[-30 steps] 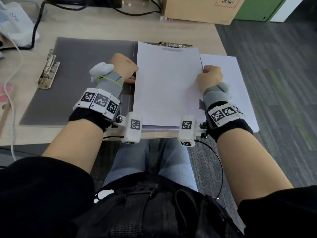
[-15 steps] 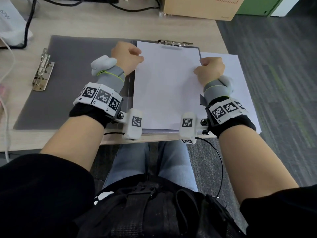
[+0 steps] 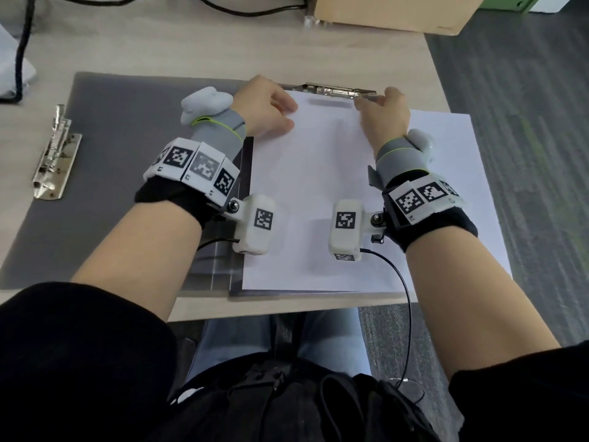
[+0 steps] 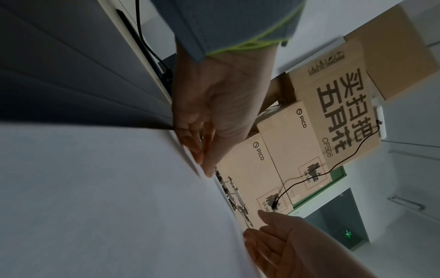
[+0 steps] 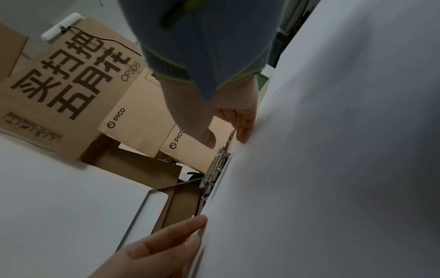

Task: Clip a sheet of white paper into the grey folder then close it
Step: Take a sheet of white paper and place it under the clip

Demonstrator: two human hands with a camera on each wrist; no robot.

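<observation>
The grey folder (image 3: 127, 161) lies open on the desk. A white sheet (image 3: 318, 193) covers its right half, its top edge reaching the metal clip (image 3: 338, 90). My left hand (image 3: 288, 113) pinches the sheet's upper left edge, thumb on top; the left wrist view shows those fingers (image 4: 197, 150) on that edge. My right hand (image 3: 366, 103) is at the sheet's top right corner beside the clip's right end. In the right wrist view its thumb (image 5: 209, 139) and fingers (image 5: 245, 131) are apart, the fingers touching the paper.
A second metal clip (image 3: 54, 154) sits at the left cover's outer edge. More white paper (image 3: 462, 161) lies under and right of the folder, near the desk's right edge. Cardboard boxes (image 3: 398, 11) and black cables (image 3: 223, 4) are at the back.
Both hands slid up along the sheet's sides toward the clip, moving the sheet with them. The right hand went from pinching the right edge to the top corner with its fingers apart.
</observation>
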